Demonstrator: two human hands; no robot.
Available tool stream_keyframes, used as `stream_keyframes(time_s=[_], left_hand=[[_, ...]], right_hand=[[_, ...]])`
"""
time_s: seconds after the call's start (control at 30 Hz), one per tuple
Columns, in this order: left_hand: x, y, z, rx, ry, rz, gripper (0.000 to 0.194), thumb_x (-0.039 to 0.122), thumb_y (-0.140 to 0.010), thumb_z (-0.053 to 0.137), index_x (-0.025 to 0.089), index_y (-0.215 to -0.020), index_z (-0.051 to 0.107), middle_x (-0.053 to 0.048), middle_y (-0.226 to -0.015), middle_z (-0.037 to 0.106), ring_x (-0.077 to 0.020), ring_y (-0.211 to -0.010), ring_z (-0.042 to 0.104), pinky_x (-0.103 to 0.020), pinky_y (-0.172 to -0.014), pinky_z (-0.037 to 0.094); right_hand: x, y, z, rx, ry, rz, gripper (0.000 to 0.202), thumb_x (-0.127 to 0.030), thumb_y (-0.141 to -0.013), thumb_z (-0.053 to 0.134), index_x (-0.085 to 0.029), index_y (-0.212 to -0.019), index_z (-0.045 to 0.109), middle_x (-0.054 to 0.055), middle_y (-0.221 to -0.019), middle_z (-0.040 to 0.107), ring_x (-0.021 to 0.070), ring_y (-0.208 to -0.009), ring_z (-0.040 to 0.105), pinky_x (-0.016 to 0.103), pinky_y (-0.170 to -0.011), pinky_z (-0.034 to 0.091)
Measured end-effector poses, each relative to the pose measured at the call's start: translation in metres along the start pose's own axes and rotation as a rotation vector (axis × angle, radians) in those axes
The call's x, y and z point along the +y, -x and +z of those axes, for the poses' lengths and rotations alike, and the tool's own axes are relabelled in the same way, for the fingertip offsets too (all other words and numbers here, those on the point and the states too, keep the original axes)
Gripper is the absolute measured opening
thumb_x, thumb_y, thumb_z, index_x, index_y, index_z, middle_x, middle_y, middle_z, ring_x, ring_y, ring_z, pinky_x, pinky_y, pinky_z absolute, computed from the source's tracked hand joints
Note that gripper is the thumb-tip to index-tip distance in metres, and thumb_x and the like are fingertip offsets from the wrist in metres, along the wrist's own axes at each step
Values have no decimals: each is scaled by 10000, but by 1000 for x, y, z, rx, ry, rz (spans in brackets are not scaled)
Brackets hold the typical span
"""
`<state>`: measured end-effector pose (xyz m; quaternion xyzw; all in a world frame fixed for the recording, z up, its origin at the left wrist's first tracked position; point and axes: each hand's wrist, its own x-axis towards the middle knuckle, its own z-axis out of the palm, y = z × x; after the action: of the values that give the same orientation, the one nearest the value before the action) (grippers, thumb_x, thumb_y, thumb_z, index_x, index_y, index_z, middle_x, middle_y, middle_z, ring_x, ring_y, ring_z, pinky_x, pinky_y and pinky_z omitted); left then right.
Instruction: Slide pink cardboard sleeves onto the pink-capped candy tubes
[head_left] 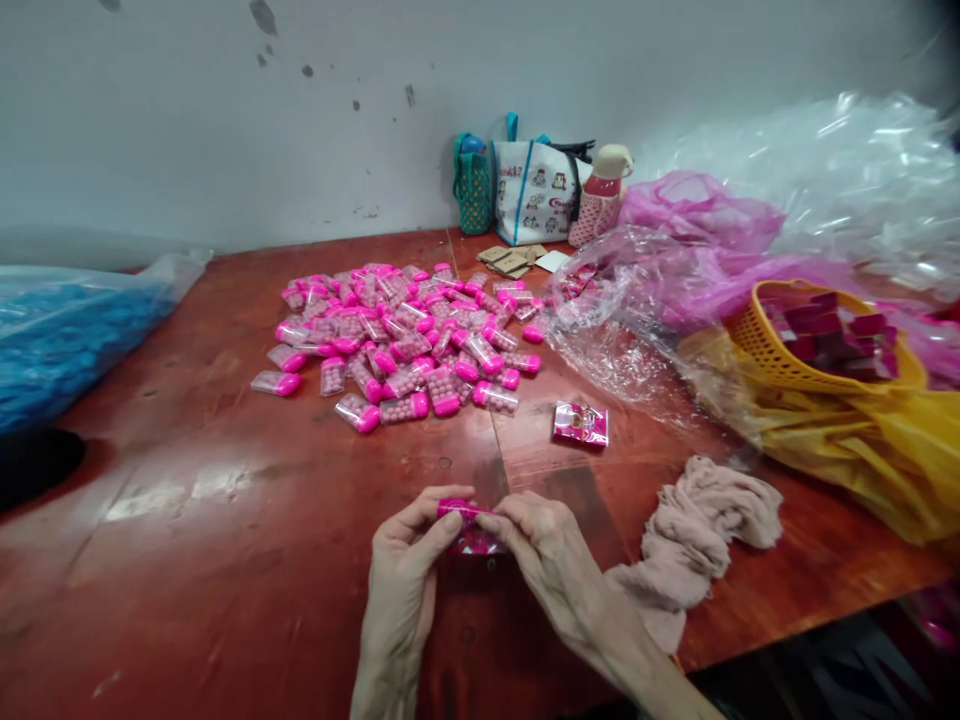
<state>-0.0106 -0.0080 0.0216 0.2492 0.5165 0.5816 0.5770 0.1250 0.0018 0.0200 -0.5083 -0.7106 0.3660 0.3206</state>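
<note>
Near the table's front, my left hand (pixel 416 540) pinches the left side of a shiny pink packet (pixel 474 538). The fingertips of my right hand (pixel 536 535) are closed on the packet's right upper edge. Its lower part hangs between my hands, and the fingers cover some of it. Beyond my hands lies a heap of small clear containers (pixel 397 335) with pink caps and pale pink balls inside. One flat pink and dark red packet (pixel 580 425) lies apart, to the right of the heap.
A crumpled beige cloth (pixel 697 530) lies at the right. Behind it are a yellow basket (pixel 784 365) of dark red packets, yellow and pink plastic bags, and clear film. A white bag (pixel 529 195) and bottles stand by the wall. A blue-filled bag (pixel 71 330) lies left.
</note>
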Motion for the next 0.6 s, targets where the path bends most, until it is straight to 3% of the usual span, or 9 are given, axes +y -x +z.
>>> stream_keyframes(time_s=[0.1, 0.2, 0.33, 0.47, 0.6], left_hand=[[-3, -5, -4, 89, 40, 119, 49, 157, -569, 720, 134, -557, 677, -74, -838, 663, -170, -753, 594, -244, -654, 483], [-4, -10, -11, 180, 147, 130, 66, 188, -562, 726, 149, -598, 688, -29, -679, 662, -140, -622, 594, -243, -591, 497], [-4, -17, -20, 344, 247, 90, 82, 179, -544, 728, 148, -605, 683, -11, -614, 672, -125, -569, 602, -242, -579, 509], [-5, -19, -21, 410, 335, 48, 103, 169, -523, 737, 146, -603, 677, -4, -586, 674, -112, -539, 604, -233, -565, 512], [-3, -19, -19, 427, 396, 39, 42, 150, -587, 706, 153, -609, 671, 13, -579, 671, -92, -529, 600, -206, -557, 503]], right_hand=[[7, 1, 0, -36, -30, -39, 345, -384, -880, 419, -198, -633, 571, -7, -600, 543, 129, -568, 483, 231, -540, 343], [18, -15, -5, -71, -17, -71, 428, -418, -897, 345, -187, -615, 568, -16, -562, 520, 126, -541, 470, 225, -520, 343], [35, -67, -10, 217, 285, -40, 290, -355, -892, 374, -183, -793, 584, 49, -766, 566, 185, -710, 496, 286, -658, 378], [49, -112, 0, 287, 347, -4, 187, -278, -864, 419, -151, -915, 546, 149, -980, 524, 279, -925, 427, 404, -797, 325], [52, -120, 8, 297, 343, 30, 117, -252, -835, 472, -149, -839, 526, 159, -940, 531, 287, -903, 415, 420, -785, 316]])
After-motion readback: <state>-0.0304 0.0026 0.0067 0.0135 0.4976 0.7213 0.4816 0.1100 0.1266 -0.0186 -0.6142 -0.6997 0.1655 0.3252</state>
